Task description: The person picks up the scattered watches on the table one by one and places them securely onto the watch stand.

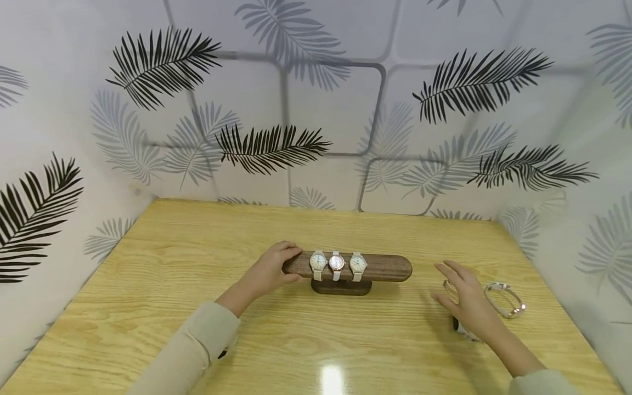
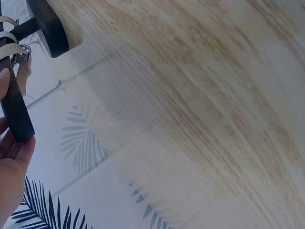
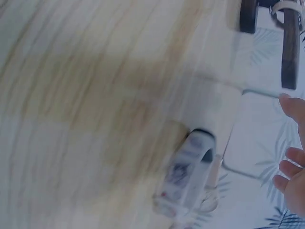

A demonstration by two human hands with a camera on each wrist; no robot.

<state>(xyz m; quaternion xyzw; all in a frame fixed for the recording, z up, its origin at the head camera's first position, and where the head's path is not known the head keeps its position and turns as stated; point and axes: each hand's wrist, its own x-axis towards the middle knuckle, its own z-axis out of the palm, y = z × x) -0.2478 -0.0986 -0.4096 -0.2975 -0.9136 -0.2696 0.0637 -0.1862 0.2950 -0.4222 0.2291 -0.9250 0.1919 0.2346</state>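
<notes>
A dark wooden watch stand (image 1: pixel 387 267) sits mid-table on an oval base (image 1: pixel 340 287). Around its bar are three light-strapped watches, a left one (image 1: pixel 318 261), a middle one with a rosy rim (image 1: pixel 337 263) and a right one (image 1: pixel 357 264). My left hand (image 1: pixel 269 269) grips the bar's left end, thumb in front and fingers behind; the left wrist view shows the bar end (image 2: pixel 19 117) between them. To the right, my right hand (image 1: pixel 469 307) hovers with fingers apart and nothing in them. Beneath it lies a pale-strapped watch (image 3: pixel 183 167), partly hidden in the head view.
Right of the right hand, another watch (image 1: pixel 515 311) lies with its band looped. A further band (image 1: pixel 448 286) shows behind the fingers. The wood-grain table (image 1: pixel 197 241) meets leaf-patterned walls (image 1: pixel 326 109) at the back and sides.
</notes>
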